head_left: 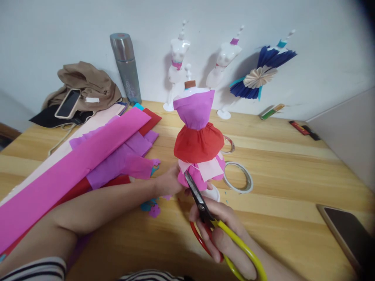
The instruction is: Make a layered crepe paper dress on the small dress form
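Shows purple in the bodice of the dressed mannequin (197,128), plain red in the skirt, and pale pink over magenta in the hem layers (210,169). Runs yellow round one handle of the scissors (202,207) and red round the other (with black near the pivot). Spreads magenta, purple, red and pale pink across the paper sheets (88,164). Sets a cream rosette (260,77) against navy on the far dress (274,59). Carries black-and-white stripes on the sleeve (43,269), pale brown grain along the tabletop (293,156).
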### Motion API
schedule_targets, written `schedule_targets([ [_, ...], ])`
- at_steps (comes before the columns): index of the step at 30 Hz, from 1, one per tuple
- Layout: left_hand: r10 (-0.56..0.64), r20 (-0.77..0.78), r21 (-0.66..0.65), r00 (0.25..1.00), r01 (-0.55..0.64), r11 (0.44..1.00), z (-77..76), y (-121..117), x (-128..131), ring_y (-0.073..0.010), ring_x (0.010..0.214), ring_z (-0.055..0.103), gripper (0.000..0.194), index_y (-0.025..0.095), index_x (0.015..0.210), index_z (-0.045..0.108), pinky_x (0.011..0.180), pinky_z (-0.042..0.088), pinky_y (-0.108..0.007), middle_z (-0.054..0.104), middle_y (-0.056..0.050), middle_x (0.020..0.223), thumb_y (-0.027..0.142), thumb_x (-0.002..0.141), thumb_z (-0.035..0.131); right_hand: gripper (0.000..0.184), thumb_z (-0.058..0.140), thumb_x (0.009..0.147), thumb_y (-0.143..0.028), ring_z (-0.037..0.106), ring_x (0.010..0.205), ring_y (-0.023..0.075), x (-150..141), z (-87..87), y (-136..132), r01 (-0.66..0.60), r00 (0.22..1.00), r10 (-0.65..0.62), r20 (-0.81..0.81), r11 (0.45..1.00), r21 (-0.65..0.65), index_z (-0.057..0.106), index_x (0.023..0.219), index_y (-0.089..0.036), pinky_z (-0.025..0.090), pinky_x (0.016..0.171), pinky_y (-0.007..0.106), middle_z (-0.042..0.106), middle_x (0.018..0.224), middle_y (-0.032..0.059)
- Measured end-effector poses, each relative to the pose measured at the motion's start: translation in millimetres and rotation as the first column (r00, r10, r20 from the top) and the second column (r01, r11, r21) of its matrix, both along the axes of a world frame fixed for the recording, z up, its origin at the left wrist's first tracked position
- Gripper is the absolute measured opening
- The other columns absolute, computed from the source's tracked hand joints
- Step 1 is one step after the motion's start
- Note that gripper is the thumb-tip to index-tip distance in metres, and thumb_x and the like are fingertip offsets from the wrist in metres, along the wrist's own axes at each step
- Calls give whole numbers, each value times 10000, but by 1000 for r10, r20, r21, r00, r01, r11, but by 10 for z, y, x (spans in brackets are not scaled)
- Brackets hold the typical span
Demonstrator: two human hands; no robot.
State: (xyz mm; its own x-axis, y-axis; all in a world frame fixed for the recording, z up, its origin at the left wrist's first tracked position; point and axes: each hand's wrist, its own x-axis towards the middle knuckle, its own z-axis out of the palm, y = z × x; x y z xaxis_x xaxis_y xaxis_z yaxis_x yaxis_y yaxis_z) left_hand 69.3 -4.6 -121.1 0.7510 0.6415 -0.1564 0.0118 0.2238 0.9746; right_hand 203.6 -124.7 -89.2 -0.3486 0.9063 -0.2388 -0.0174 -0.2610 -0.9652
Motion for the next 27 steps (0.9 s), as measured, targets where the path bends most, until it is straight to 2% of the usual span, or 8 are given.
schedule_targets([
  [6,21,-16,-58,1000,-22,998,205,5,0,-107,496,485,315,141,861,753,489,389,-252,587,-3,575,427,730,733,594,416,789,-824,281,282,75,19,-44,-9,19,1000,-19,8,1000,-10,567,905,-261,246,291,226,414,494,-71],
  [10,101,106,-71,989,-94,993,147,35,4,-73,498,454,405,148,979,711,475,364,-224,659,-22,714,469,733,718,594,439,812,-795,430,434,130,153,69,82,-145,957,81,278,965,220,612,884,-231,353,409,260,509,600,-18],
  [12,104,130,-84,986,-93,992,73,56,-2,-53,488,440,430,134,1003,698,462,340,-210,669,-29,772,471,736,707,467,646,766,-682,500,561,156,201,158,124,-362,824,169,541,891,273,638,828,-219,389,503,274,583,692,8],
  [14,101,143,-101,985,-87,991,15,78,-11,-32,481,405,437,120,1045,682,458,301,-201,661,-29,805,458,768,678,335,806,702,-470,571,651,181,209,214,148,-552,621,247,744,812,192,660,870,-220,412,565,283,660,800,18],
  [16,105,162,-84,981,-92,992,-10,101,-21,-24,483,373,432,113,1061,669,469,283,-201,641,-21,805,453,794,656,323,780,716,-262,643,749,231,187,221,161,-646,442,262,858,757,102,664,1014,-214,464,640,323,708,957,57],
  [19,119,162,17,980,-123,992,2,127,-35,-38,495,363,379,109,905,668,494,288,-210,565,13,685,475,818,621,451,623,732,-123,678,858,302,141,188,188,-711,302,257,918,702,37,615,1182,-160,517,727,415,693,1127,136],
  [23,137,86,121,987,-147,982,41,138,-51,-63,493,361,390,127,718,617,498,266,-221,411,53,530,495,835,569,468,573,717,-68,663,905,296,120,204,213,-741,292,213,932,667,80,616,1178,-139,535,775,422,689,1108,143],
  [27,166,26,153,986,-168,974,90,122,-61,-80,528,400,354,133,725,625,517,293,-225,458,34,562,469,823,570,585,603,663,9,672,861,258,176,277,160,-716,363,119,924,671,194,604,1219,-171,544,735,357,704,1014,98],
])
